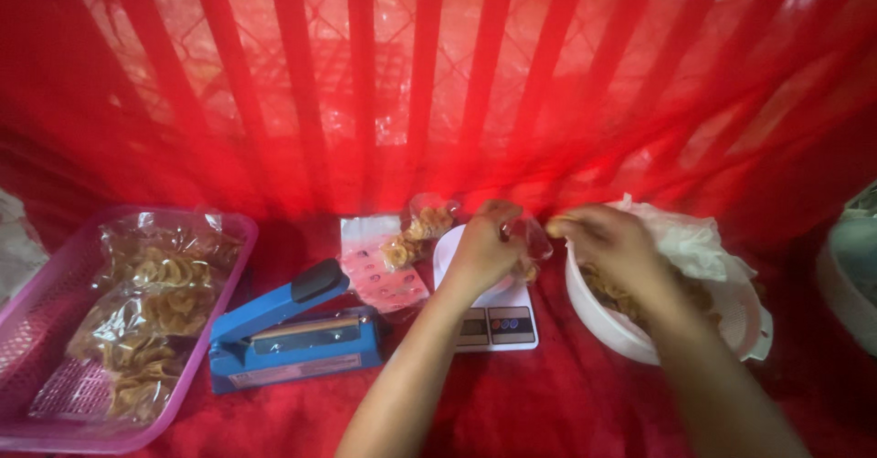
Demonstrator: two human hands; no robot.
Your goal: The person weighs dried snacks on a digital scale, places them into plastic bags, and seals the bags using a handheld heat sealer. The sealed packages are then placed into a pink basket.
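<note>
Head view: the left hand (484,243) pinches the mouth of a small clear bag (528,250) above a white kitchen scale (498,323). The right hand (610,243), fingers pressed together on a few golden snack rings (557,226), hovers at the bag's opening, over the rim of a white bowl (630,330) lined with plastic and holding more rings. On the red-covered worktop (548,403), a blue heat sealer (288,330) lies left of the scale, beside a pink basket (55,330) of filled bags (155,312).
</note>
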